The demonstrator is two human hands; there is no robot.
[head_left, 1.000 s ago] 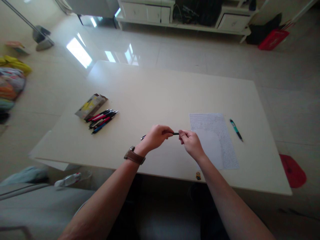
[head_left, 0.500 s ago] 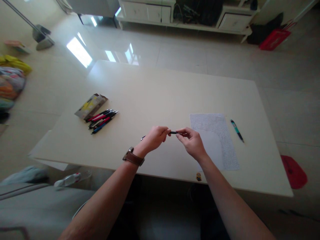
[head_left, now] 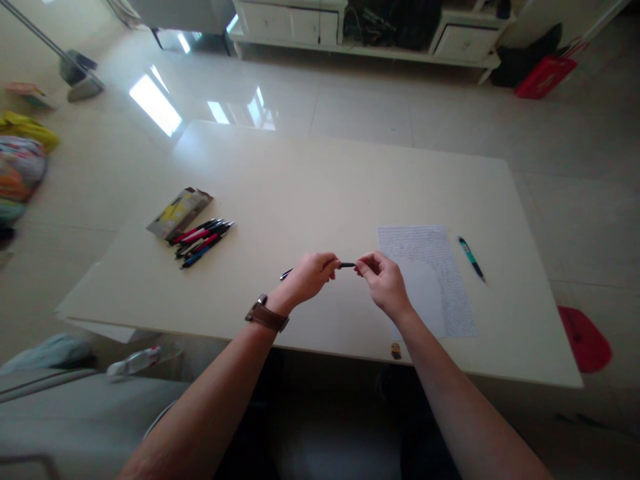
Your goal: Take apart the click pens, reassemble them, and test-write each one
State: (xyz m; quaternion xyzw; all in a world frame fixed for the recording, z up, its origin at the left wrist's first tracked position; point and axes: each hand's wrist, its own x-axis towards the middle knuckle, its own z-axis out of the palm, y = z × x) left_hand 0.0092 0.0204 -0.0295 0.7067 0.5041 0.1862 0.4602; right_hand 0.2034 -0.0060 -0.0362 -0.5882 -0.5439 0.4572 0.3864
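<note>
My left hand [head_left: 314,272], with a brown-strapped watch [head_left: 267,313] on its wrist, is closed around one end of a dark pen [head_left: 347,265]. The fingertips of my right hand [head_left: 384,280] pinch its other end. Only the short middle stretch of that pen shows, roughly level above the white table [head_left: 300,187]. Behind my left wrist the tip of a dark and silver piece [head_left: 286,274] peeks out; most of it is hidden. Under and beside my right hand lie a sheet covered with writing [head_left: 415,243] and a blank white paper [head_left: 423,293].
A teal and black pen [head_left: 471,259] lies right of the sheets. Several pens [head_left: 203,243] are bunched at the left beside a grey and yellow box [head_left: 180,212]. Near the front edge is a small yellow cartoon figure [head_left: 396,351]. A plastic bottle [head_left: 143,360] lies beyond the table, at lower left.
My right fingers have shifted slightly along the pen and curled more, so a bit more of it shows. My left hand keeps its grip. The whole view has shifted slightly.
</note>
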